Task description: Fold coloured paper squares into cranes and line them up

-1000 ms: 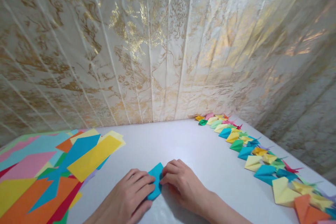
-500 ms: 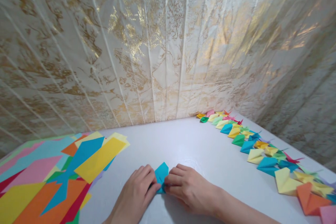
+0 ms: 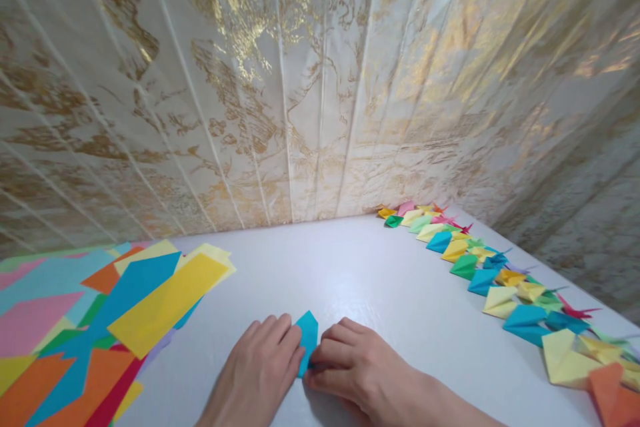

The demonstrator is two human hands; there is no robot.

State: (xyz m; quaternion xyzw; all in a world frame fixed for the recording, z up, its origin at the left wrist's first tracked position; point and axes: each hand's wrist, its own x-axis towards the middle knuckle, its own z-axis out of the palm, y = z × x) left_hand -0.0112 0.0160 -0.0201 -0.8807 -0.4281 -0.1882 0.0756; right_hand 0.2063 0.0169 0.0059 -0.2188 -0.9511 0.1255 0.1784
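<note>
A small piece of folded blue origami paper (image 3: 309,332) lies on the white table between my two hands, its pointed end facing away from me. My left hand (image 3: 263,361) grips its left side, with curled fingers and the thumb against the paper. On the other side my right hand (image 3: 361,365) pinches the lower right edge between bent fingers and thumb. Fingers of both hands hide much of the paper's lower part.
Loose coloured paper sheets, a yellow one (image 3: 167,300) among them, spread over the table's left side. Rows of folded paper pieces, including an orange one (image 3: 613,390), run along the right edge. A gold-patterned curtain (image 3: 300,113) hangs behind the white table (image 3: 280,267).
The blue paper looks narrower, and the fold lines on its face no longer show. My right fingers sit slightly lower on it. The whole view has shifted a little.
</note>
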